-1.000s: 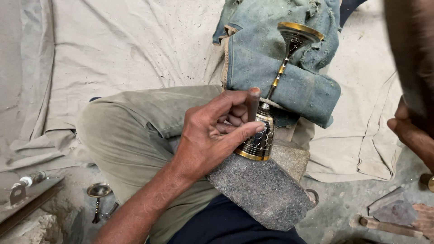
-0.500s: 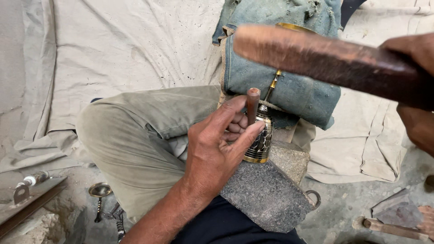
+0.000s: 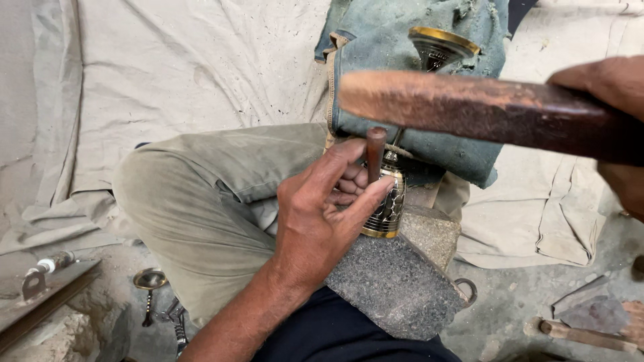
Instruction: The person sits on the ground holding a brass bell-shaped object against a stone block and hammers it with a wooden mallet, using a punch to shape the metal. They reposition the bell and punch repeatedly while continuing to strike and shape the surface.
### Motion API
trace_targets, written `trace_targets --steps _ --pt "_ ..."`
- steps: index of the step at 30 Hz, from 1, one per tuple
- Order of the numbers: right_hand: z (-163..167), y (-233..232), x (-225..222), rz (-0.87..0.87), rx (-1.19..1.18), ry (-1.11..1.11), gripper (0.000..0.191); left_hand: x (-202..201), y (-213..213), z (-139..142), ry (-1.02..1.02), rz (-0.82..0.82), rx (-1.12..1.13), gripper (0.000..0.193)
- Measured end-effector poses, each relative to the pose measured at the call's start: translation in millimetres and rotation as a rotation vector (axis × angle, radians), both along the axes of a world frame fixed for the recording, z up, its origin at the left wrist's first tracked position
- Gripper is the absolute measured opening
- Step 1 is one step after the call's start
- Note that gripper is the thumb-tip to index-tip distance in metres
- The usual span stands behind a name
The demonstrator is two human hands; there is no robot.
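Observation:
My left hand [image 3: 322, 214] pinches a short reddish-brown punch [image 3: 375, 153] upright against the foot of a dark, gold-rimmed engraved metal goblet [image 3: 388, 204]. The goblet lies on its side on a grey stone block [image 3: 396, 285], with its cup [image 3: 439, 47] resting on a folded blue denim cloth [image 3: 402, 87]. At the right edge my right hand [image 3: 614, 121] grips a thick rusty-brown hammer [image 3: 469, 110], held level just above the punch and goblet.
My bent leg in olive trousers [image 3: 201, 194] lies on a beige canvas sheet [image 3: 188, 74]. A small metal goblet [image 3: 149, 285] lies at lower left near a tool on a plank [image 3: 47, 281]. Wooden-handled tools [image 3: 583, 332] lie at lower right.
The hammer has swung in from the right edge to hover over the punch. My left hand has kept the punch against the goblet, shifting only slightly.

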State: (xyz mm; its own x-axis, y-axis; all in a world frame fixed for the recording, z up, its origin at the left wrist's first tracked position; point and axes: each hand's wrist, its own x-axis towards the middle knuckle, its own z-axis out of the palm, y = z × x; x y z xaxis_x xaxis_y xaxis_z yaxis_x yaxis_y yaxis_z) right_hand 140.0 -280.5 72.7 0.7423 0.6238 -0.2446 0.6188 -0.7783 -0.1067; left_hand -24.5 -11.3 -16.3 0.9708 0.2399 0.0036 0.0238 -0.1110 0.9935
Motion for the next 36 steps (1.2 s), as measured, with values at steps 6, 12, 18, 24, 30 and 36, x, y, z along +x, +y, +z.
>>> trace_targets --steps 6,12,18,24,30,36 --pt "-4 -8 -2 -0.014 -0.014 0.018 0.047 -1 0 1 -0.011 -0.017 -0.022 0.047" --pt "-8 -16 -3 -0.041 -0.025 0.032 0.049 -1 2 2 -0.003 -0.013 -0.007 0.047" --pt "-14 -30 -3 -0.074 -0.045 0.048 0.047 1 5 2 -0.005 -0.044 -0.018 0.050" --pt "-20 -27 -2 -0.163 -0.052 0.051 0.041 2 8 0 -0.032 -0.080 -0.032 0.048" --pt "-22 -31 -8 -0.064 -0.078 0.057 0.036 2 8 0 -0.026 -0.104 0.005 0.049" --pt "-34 -34 -7 -0.080 -0.089 0.061 0.032 4 13 2 -0.022 -0.140 -0.028 0.049"
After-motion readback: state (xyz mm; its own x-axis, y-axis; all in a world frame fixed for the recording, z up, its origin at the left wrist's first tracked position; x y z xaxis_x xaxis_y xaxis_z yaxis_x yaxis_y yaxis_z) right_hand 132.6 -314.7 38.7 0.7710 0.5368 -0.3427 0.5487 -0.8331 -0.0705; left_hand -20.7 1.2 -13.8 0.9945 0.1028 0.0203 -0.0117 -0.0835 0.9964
